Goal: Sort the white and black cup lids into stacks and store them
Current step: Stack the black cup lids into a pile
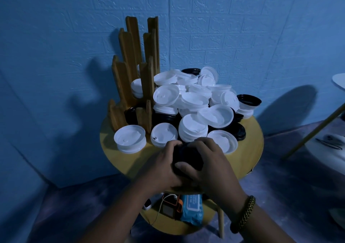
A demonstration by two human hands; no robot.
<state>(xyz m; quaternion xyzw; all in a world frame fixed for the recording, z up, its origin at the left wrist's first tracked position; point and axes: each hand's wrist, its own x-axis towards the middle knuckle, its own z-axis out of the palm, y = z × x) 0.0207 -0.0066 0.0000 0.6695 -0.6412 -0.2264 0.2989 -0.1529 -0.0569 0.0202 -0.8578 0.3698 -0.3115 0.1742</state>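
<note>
Gripping black lids [186,155] — dark, stacked

Both forearms reaching fwd from bottom edge, L hand [164,166] & R hand [207,160] touching, fingers curled round black lids [186,154], R thumb across them

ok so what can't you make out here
Head view:
Black lids: left hand and right hand cover them; count unclear.
Stacked lids in the wooden rack: slats hide most.
Lower shelf: round table hides its back.
White table: cut off by right edge.
</note>
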